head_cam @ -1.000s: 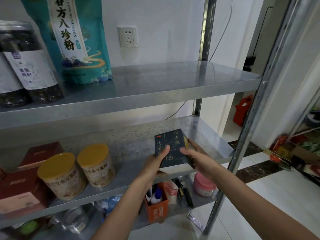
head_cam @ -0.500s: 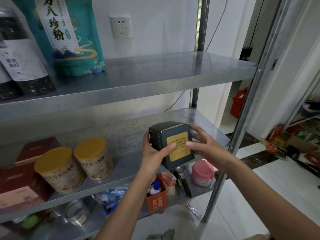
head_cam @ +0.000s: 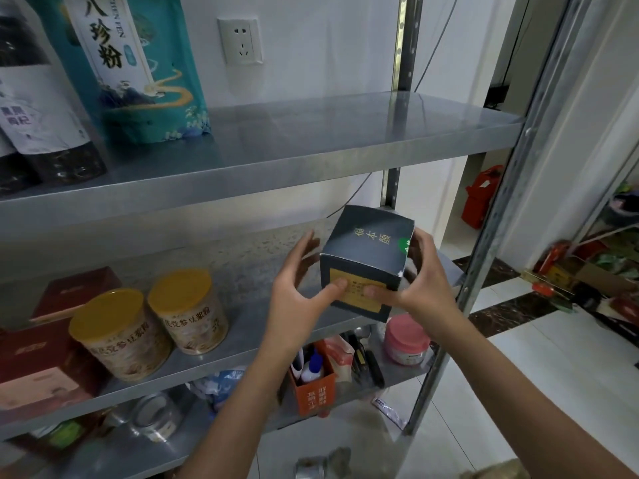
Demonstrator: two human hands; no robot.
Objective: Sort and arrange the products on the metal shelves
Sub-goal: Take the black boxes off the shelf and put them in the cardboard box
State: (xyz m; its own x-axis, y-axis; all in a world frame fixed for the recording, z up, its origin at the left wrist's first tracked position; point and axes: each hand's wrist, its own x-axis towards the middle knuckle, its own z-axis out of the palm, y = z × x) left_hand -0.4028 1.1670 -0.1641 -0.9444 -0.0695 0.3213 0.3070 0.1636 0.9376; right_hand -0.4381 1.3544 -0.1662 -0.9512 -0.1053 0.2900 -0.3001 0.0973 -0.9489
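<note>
A dark blue box (head_cam: 366, 250) with gold characters and a yellow label panel hangs in the air in front of the middle metal shelf (head_cam: 242, 344). My left hand (head_cam: 297, 292) grips its left side, thumb on the yellow panel. My right hand (head_cam: 422, 281) grips its right side, thumb also on the panel. The box is tilted, one corner toward me. The upper metal shelf (head_cam: 311, 146) has bare surface on its right half.
Two yellow-lidded cans (head_cam: 152, 326) and dark red boxes (head_cam: 45, 361) stand on the middle shelf's left. A teal pouch (head_cam: 138, 67) and dark jars (head_cam: 38, 108) occupy the upper shelf's left. Below sit an orange holder (head_cam: 314, 388) and a pink jar (head_cam: 404, 340). A steel post (head_cam: 484, 257) stands right.
Both hands have lifted the box from the middle shelf's edge and turned it, so the yellow panel now faces down-front and the lettered face shows on top.
</note>
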